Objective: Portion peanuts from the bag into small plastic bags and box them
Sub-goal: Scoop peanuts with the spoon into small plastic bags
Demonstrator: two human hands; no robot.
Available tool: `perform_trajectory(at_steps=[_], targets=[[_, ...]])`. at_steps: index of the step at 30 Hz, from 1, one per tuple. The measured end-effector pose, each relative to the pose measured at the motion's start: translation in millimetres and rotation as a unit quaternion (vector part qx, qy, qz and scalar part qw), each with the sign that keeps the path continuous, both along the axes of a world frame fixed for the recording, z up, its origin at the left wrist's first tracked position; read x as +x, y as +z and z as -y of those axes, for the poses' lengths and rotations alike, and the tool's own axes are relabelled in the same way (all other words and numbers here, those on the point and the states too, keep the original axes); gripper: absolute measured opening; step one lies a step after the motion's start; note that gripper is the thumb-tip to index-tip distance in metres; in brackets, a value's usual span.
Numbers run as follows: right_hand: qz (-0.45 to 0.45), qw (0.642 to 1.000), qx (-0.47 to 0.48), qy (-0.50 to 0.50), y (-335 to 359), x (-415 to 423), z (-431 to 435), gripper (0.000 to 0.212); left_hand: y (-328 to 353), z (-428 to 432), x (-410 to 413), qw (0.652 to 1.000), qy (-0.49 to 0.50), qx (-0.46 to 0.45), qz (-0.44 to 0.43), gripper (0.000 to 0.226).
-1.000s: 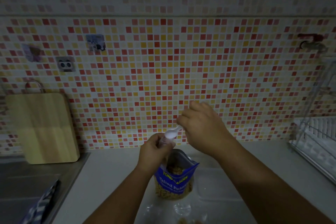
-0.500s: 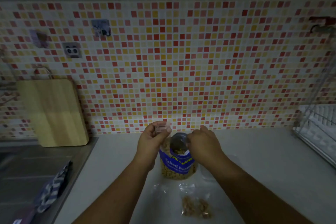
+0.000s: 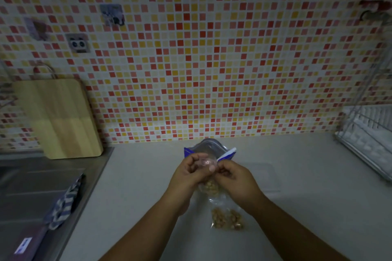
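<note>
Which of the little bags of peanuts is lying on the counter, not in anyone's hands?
The small bag nearest the person, lying flat on the counter between the forearms. The other small bag is held up by both hands, left and right.

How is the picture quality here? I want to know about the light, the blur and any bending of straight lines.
Head view: dim overall, brightest on the tiled wall, darkening toward the corners; both hands and the small plastic bag they hold look soft and low in contrast; the wide-angle lens bows the wall's top edge and leans the dish rack and cutting board at the sides.
</note>
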State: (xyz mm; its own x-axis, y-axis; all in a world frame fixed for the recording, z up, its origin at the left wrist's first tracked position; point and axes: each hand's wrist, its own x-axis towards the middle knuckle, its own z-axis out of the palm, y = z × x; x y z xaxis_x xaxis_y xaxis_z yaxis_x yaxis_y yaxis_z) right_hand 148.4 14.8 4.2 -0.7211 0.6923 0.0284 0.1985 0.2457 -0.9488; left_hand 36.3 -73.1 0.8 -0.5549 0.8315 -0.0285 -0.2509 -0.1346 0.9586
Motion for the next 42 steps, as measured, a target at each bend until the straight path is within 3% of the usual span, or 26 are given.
perform_trajectory(at_steps=[4, 7, 12, 15, 18, 23, 27, 29, 31, 36, 42], targets=[[-0.046, 0.994, -0.098, -0.02, -21.5, 12.6, -4.0, 0.024, -24.3, 3.4, 3.6, 0.999, -0.003, -0.035, 0.034, 0.008], [-0.039, 0.985, -0.166, -0.025, -31.5, 17.1, -1.7, 0.009, -44.2, 3.8, 7.8, 0.995, 0.025, -0.084, 0.043, 0.009], [0.036, 0.984, -0.163, -0.065, -65.0, 11.1, -1.1, 0.014, -70.6, 4.3, 3.9, 0.986, 0.022, -0.16, 0.035, 0.008], [0.106, 0.983, -0.126, -0.078, -84.4, 0.4, -6.6, 0.012, -93.7, 8.3, -15.8, 0.965, 0.098, -0.24, -0.026, 0.011], [0.16, 0.98, -0.068, -0.094, -98.4, -13.4, -10.4, 0.018, -109.8, 18.9, -37.9, 0.912, 0.178, -0.346, -0.126, 0.011], [0.222, 0.968, -0.034, -0.109, -121.3, -33.9, -7.4, 0.008, -121.9, 20.2, -45.7, 0.849, 0.11, -0.441, -0.27, 0.021], [0.277, 0.952, 0.038, -0.122, -137.7, -40.2, -3.0, 0.026, -128.6, 14.6, -49.2, 0.822, 0.099, -0.462, -0.318, 0.029], [0.28, 0.949, 0.075, -0.127, -142.5, -41.4, -4.4, 0.025, -128.5, 14.5, -53.0, 0.82, 0.094, -0.468, -0.315, 0.027], [0.295, 0.939, 0.124, -0.124, -143.9, -41.9, -3.0, 0.025, -126.9, 15.6, -56.8, 0.82, 0.09, -0.473, -0.31, 0.011], [0.322, 0.912, 0.216, -0.132, -183.3, -48.6, -12.3, 0.037, -123.8, 16.0, -65.1, 0.815, 0.097, -0.478, -0.313, 0.016], [0.311, 0.917, 0.226, -0.109, -159.5, -47.8, -7.8, 0.025, -115.9, 20.0, -72.1, 0.834, 0.088, -0.47, -0.277, 0.029]])
